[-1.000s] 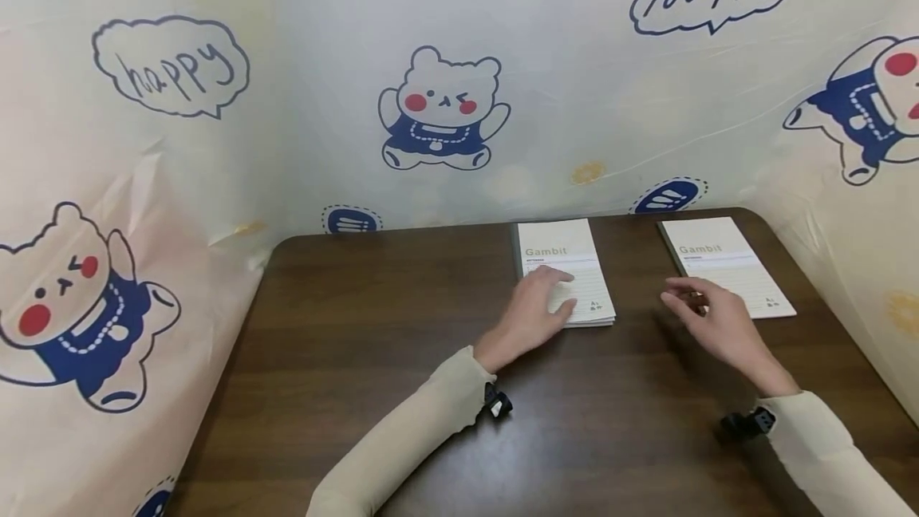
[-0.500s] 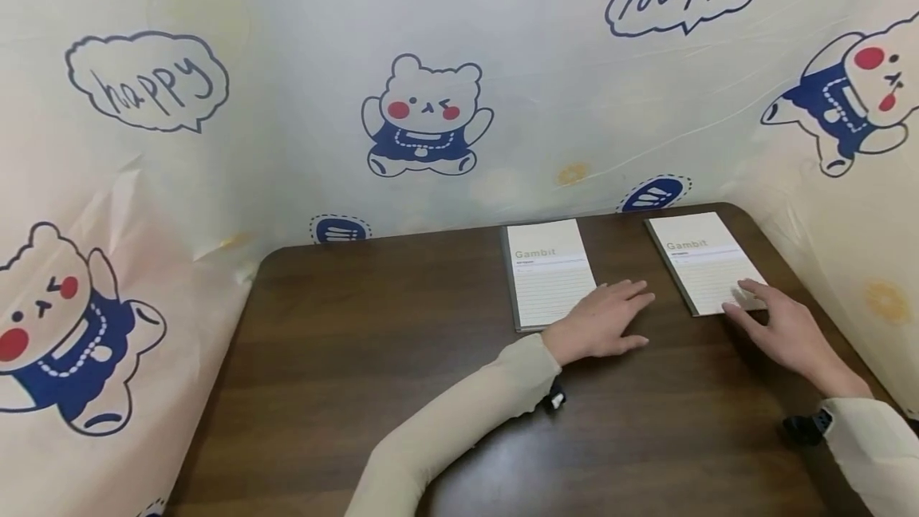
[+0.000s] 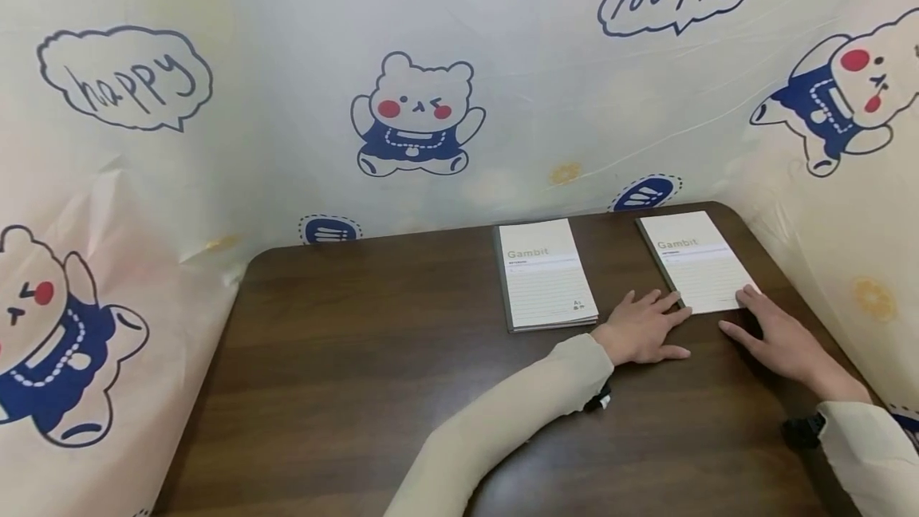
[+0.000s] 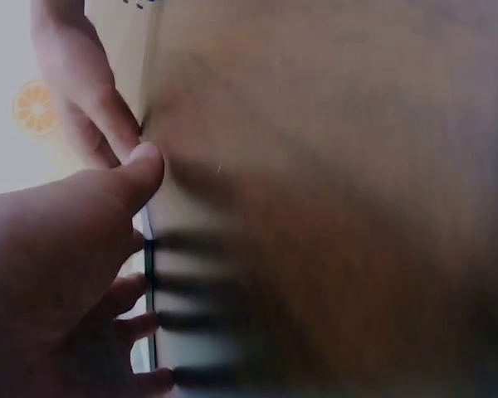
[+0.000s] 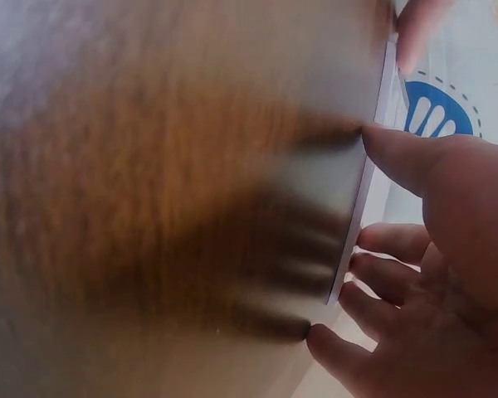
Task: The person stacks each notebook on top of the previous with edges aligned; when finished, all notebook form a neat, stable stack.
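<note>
A notebook (image 3: 700, 266) with a white cover marked "Gambit" and a dark spine lies flat at the table's back right. My left hand (image 3: 639, 329) is spread low at its near left corner, fingertips along the dark spine (image 4: 151, 274). On the other side, my right hand (image 3: 786, 341) has its fingertips at the notebook's right edge, with the thumb by the near edge (image 5: 361, 195). Neither hand curls round anything. To the left lies a small stack of matching notebooks (image 3: 546, 278), its edges slightly uneven, just beyond my left wrist.
The brown wooden table (image 3: 359, 373) has rounded back corners. A pale curtain (image 3: 287, 86) printed with cartoon bears surrounds its back and sides. Black wrist cameras sit at both cuffs, the right one (image 3: 802, 431) low over the table.
My left hand has left the stacked notebooks and moved right to the other notebook's spine. My right hand has moved from that notebook's left side round to its right edge. The view has shifted slightly.
</note>
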Available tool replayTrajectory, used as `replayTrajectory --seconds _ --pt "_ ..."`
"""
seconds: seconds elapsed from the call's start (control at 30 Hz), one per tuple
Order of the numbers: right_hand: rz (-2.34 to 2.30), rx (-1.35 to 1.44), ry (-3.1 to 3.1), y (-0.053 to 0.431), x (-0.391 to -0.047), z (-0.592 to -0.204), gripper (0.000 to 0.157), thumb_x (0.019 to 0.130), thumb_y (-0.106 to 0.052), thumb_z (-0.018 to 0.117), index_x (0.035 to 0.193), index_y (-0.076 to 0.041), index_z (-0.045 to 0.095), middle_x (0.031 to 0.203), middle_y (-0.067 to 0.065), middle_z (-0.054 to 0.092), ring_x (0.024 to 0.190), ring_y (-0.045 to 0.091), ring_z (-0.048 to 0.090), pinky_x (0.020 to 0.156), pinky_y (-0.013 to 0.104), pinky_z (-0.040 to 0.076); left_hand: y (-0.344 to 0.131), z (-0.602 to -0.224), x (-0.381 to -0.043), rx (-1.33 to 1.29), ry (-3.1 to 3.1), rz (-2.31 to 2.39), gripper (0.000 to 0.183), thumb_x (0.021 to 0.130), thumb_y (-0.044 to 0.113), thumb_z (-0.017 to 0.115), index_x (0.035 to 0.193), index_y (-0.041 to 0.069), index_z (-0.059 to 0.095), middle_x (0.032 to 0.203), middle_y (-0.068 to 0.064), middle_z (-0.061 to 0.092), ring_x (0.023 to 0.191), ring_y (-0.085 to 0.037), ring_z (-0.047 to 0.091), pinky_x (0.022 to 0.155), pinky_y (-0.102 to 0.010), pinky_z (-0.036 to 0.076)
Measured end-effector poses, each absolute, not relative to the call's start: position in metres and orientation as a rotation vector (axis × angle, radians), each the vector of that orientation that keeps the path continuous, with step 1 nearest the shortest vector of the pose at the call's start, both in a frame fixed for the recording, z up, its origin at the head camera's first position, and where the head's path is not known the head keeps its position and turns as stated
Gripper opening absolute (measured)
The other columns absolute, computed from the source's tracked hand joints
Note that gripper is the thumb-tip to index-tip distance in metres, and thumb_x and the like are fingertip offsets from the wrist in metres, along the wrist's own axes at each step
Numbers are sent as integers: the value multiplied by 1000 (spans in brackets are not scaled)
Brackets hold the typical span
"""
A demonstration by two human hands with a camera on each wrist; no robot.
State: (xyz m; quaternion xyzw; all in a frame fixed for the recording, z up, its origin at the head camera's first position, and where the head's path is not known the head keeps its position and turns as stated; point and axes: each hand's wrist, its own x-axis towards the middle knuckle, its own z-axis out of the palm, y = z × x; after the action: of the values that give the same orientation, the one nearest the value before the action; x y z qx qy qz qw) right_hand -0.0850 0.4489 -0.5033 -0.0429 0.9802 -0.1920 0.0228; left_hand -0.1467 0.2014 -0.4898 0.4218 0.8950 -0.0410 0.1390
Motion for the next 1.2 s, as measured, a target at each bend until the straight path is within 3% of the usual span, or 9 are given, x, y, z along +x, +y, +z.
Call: replayTrajectory --seconds 0.4,0.6,0.8,1.03,1.2 --pt "-541 -127 3044 439 -78 -504 83 104 -40 64 149 23 35 152 50 32 137 67 36 106 76 34 203 -488 -138 1191 2614 -178 71 98 77 40 162 48 27 172 21 20 160 -7 23 128 -35 31" --pt "-546 -154 3041 426 -63 -501 81 102 -41 67 148 20 40 151 48 36 134 67 41 102 75 37 196 -482 -129 1205 2629 -192 61 100 71 47 155 44 44 163 20 37 150 -6 39 124 -34 38" --pt "-593 -216 3071 408 -47 -497 76 99 -38 72 146 17 48 149 45 44 133 63 48 99 72 42 178 -473 -112 1220 2639 -182 50 101 67 50 141 39 60 147 17 53 136 -7 53 117 -31 44" --pt "-583 -236 3121 378 -26 -494 65 96 -34 77 138 12 59 143 40 54 123 61 56 93 71 47 151 -462 -90 1250 2652 -218 34 101 63 54 108 36 73 122 12 65 119 -9 60 104 -29 51" --pt "-557 -172 3145 367 -14 -493 57 94 -31 78 134 7 65 141 36 57 114 57 60 87 71 48 142 -457 -81 1256 2649 -215 33 101 63 55 104 36 74 120 10 66 117 -10 62 101 -28 53"
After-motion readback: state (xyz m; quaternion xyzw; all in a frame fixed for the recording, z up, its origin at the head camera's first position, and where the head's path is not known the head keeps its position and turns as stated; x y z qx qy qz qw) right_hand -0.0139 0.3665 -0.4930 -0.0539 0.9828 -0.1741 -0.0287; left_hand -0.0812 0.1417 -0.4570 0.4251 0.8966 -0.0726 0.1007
